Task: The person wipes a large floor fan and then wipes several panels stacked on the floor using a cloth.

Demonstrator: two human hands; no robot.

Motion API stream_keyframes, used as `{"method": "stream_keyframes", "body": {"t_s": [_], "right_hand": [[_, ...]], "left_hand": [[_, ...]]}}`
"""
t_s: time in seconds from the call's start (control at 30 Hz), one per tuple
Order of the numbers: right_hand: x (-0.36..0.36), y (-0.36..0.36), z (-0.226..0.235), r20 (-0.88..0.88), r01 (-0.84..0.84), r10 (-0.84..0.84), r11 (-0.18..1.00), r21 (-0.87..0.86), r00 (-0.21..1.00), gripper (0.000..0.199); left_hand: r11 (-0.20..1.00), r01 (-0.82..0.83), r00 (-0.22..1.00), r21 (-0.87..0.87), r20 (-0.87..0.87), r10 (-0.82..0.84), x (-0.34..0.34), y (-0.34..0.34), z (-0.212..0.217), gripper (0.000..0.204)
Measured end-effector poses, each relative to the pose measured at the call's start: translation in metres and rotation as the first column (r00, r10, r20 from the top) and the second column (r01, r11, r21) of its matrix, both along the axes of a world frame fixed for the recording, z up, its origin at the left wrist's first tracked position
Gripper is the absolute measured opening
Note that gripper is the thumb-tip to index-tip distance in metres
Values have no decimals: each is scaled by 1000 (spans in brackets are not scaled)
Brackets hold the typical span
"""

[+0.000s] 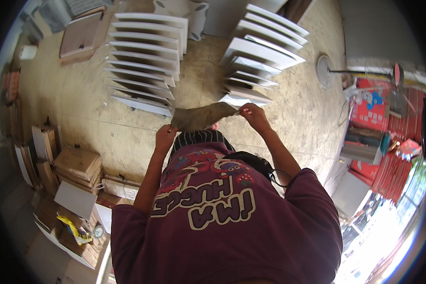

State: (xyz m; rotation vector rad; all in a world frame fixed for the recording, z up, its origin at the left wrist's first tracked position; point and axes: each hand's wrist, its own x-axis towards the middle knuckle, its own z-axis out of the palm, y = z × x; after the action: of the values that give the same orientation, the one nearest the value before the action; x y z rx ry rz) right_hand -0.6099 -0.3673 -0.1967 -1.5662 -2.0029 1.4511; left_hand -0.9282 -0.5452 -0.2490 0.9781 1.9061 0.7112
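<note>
A grey-brown cloth (201,117) with a frayed lower edge is stretched between my two hands in front of my waist. My left hand (165,136) pinches its left corner. At the opposite corner, slightly higher, my right hand (254,116) grips the cloth between thumb and fingers. Just beyond the cloth stand two rows of white panels, the left row (144,64) and the right row (265,52), set on edge with gaps between them. The nearest panels lie close to the cloth, and neither hand touches them.
Brown cardboard boxes (78,163) are stacked at the left, with a yellow bag (75,230) nearer me. A pedestal fan (324,71) stands at the right, beside red cartons (371,106). Flattened red stacks (392,177) lie below those. A bare floor strip (201,71) separates the panel rows.
</note>
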Motion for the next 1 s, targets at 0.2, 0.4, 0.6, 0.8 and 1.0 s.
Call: {"method": "stream_keyframes", "body": {"t_s": [0.2,0.4,0.6,0.8,1.0], "right_hand": [[38,-17,43,-52,72,-68,993,92,996,10],[54,-40,68,-125,31,-2,972,232,992,10],[80,-62,91,-98,113,-91,961,251,991,8],[99,-85,97,-80,215,-201,941,261,976,10],[97,-107,108,-60,256,-249,951,174,967,11]], "left_hand": [[963,161,987,215,-41,-155,69,55,27,23],[780,567,821,265,-107,-561,162,110,86,18],[511,818,563,267,-186,-805,211,130,120,13],[490,831,539,264,-162,-827,228,140,127,12],[473,818,552,329,-216,-805,230,159,98,16]]}}
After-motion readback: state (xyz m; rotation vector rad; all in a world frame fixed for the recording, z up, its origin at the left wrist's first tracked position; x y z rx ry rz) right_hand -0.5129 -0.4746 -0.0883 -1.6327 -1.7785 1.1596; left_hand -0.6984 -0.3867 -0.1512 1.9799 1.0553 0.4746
